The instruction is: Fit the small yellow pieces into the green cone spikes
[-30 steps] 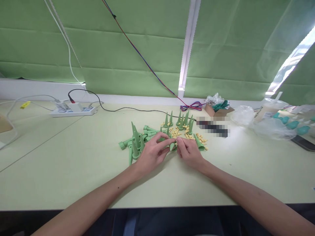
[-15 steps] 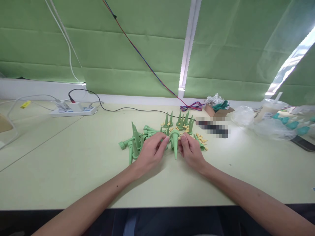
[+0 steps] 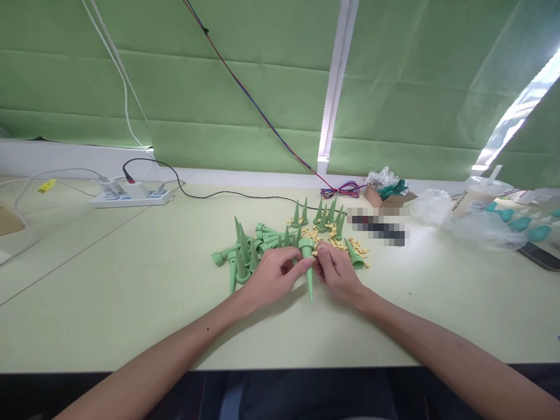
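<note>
My left hand is closed on a green plastic watering spike, with the thumb across its front. The spike's capped end is up and its point faces down toward me. Against the spike's side, my right hand pinches a small yellow valve, mostly hidden by the fingers. Left of my hands lies a cluster of green spikes, some standing and some on their sides. Beyond them stand several spikes with yellow pieces, near a pile of loose yellow valves.
A power strip with plugs lies at the back left. A dark blurred object, a cardboard box with a teal item, plastic bags, a drink cup and a phone are on the right. The table's front edge is near me.
The green spike has come lower and closer to me. My left thumb now lies across it, while my right hand has shifted slightly and keeps its pinch at the side.
</note>
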Demonstrator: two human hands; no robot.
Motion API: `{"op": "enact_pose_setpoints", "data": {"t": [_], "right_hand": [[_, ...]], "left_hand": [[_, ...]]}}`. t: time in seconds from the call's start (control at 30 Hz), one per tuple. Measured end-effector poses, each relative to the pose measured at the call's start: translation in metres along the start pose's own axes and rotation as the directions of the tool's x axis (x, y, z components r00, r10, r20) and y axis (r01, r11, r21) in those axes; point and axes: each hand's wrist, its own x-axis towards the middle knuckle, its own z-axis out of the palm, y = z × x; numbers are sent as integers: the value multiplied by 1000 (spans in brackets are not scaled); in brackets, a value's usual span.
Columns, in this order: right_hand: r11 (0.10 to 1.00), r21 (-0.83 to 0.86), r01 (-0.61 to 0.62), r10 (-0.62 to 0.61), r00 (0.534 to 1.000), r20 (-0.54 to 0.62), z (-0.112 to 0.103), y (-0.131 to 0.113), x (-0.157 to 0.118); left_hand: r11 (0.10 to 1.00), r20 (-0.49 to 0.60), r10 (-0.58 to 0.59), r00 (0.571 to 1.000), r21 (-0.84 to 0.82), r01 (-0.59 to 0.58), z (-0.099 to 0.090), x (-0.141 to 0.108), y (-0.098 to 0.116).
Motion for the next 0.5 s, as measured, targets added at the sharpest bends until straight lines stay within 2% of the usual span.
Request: {"op": "enact_pose_setpoints", "data": {"t": [0.5], "right_hand": [[998,48,-42,43,999,-3,-1,-2,1]], "left_hand": [[981,-45,166,985,106,-161,1,-1,-4]]}}
